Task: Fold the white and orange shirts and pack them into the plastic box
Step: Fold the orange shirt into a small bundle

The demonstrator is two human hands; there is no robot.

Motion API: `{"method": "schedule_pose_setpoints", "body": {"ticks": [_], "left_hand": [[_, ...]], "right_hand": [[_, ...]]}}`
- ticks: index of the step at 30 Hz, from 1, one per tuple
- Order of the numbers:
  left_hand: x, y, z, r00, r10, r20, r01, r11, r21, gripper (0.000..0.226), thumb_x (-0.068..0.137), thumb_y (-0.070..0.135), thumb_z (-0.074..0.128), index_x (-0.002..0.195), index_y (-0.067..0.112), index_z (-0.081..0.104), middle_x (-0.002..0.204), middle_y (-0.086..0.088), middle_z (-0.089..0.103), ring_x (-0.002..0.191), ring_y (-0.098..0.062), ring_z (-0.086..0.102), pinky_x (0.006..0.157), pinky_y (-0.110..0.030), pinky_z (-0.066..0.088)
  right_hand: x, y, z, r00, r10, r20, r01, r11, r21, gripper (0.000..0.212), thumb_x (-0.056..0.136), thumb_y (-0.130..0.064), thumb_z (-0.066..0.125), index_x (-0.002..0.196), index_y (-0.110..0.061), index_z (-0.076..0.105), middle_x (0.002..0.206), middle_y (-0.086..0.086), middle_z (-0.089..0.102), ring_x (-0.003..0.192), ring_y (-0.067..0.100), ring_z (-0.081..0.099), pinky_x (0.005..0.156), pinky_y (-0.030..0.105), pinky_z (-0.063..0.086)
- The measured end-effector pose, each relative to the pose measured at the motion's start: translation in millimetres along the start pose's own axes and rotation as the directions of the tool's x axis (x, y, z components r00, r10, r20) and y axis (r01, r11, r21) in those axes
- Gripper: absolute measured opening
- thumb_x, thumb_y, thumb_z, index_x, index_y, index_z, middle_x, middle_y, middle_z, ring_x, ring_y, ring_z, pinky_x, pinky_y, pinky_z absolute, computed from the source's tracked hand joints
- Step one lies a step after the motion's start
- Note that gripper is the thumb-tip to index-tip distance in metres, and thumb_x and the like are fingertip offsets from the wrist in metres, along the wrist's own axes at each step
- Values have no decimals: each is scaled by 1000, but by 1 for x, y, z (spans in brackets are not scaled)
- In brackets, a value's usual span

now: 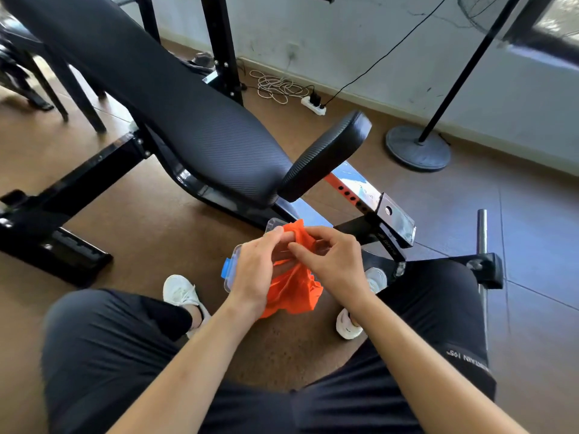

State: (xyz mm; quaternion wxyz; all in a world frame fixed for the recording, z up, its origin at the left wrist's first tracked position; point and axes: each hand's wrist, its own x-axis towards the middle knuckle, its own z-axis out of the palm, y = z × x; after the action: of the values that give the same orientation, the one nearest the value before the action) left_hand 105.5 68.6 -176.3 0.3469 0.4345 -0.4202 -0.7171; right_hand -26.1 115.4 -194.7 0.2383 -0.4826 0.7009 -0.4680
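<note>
Seen from above, a seated person works between their knees at lower centre of the frame. Both hands meet over an orange shirt (293, 288), bunched and hanging down toward the floor. The left hand (255, 272) and right hand (333, 261) each pinch its upper edge, fingertips almost touching. A clear plastic box (233, 270) with a blue clip sits just left of and behind the left hand, partly hidden, so that hand is nearer it. No white shirt is visible. A black workout bench (175, 120) fills the upper left.
</note>
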Motion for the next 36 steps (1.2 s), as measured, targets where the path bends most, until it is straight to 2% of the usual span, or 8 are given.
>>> {"method": "schedule_pose_setpoints", "body": {"ticks": [7, 11, 14, 19, 23, 28, 32, 36], "left_hand": [[-5, -10, -17, 973, 29, 228, -72, 981, 182, 40, 104, 28, 38, 117, 14, 73, 110, -4, 77, 105, -21, 73, 92, -32, 57], [1, -17, -32, 979, 169, 112, -194, 940, 282, 28, 102, 8, 48, 106, 5, 75, 95, -9, 78, 89, -15, 74, 75, -22, 56], [17, -25, -48, 958, 278, 64, -276, 848, 453, 18, 91, 5, 67, 106, 10, 75, 94, -2, 76, 84, -5, 70, 77, -21, 54], [48, -34, -58, 946, 89, 312, -276, 725, 630, 70, 74, 33, 84, 138, 31, 55, 134, 11, 61, 124, -6, 54, 96, -28, 49], [58, -31, -43, 904, 9, 428, -269, 791, 550, 68, 73, 37, 83, 135, 31, 57, 128, 11, 66, 124, -9, 58, 102, -32, 48], [62, -20, -27, 907, 134, 400, -282, 898, 339, 10, 87, 5, 73, 88, 10, 65, 73, 12, 70, 72, -2, 63, 72, -19, 53], [66, 9, -24, 897, 267, 352, -344, 921, 180, 10, 87, 21, 75, 84, 18, 66, 73, 1, 65, 68, -10, 56, 63, -21, 49], [75, 46, -3, 871, 357, 336, -429, 887, 171, 6, 93, 15, 69, 90, 19, 66, 71, 4, 67, 64, -11, 57, 59, -23, 48]], "right_hand": [[-2, 15, -14, 997, -13, 69, 15, 1000, -20, 13, 86, -15, 78, 97, -22, 79, 82, -12, 74, 73, 4, 68, 68, 17, 51], [-1, 18, -26, 991, 19, 136, -22, 1000, 19, 12, 89, -7, 72, 93, -16, 78, 79, -5, 74, 66, 0, 61, 64, 14, 48], [2, 13, -40, 967, 32, 253, -74, 984, 160, 14, 91, -6, 69, 90, -19, 75, 83, 6, 73, 75, 13, 63, 73, 26, 53], [12, 0, -68, 909, -52, 413, -109, 928, 357, 6, 93, -3, 62, 97, -3, 66, 88, 6, 67, 84, 16, 62, 82, 29, 52], [19, -4, -84, 899, -65, 433, -120, 915, 385, 6, 91, -10, 62, 94, -11, 67, 89, 6, 64, 85, 18, 59, 82, 31, 49], [25, 0, -99, 938, -31, 346, -97, 933, 347, 8, 97, -1, 59, 98, -5, 67, 88, 6, 65, 86, 21, 59, 85, 43, 47], [33, 0, -106, 978, -6, 209, -45, 970, 238, 8, 97, 0, 61, 99, -3, 68, 85, -3, 68, 83, 13, 62, 84, 40, 53], [45, -10, -106, 986, -56, 159, 29, 985, 171, 23, 91, 12, 61, 100, -9, 64, 86, 12, 66, 79, 16, 58, 78, 37, 49]]}}
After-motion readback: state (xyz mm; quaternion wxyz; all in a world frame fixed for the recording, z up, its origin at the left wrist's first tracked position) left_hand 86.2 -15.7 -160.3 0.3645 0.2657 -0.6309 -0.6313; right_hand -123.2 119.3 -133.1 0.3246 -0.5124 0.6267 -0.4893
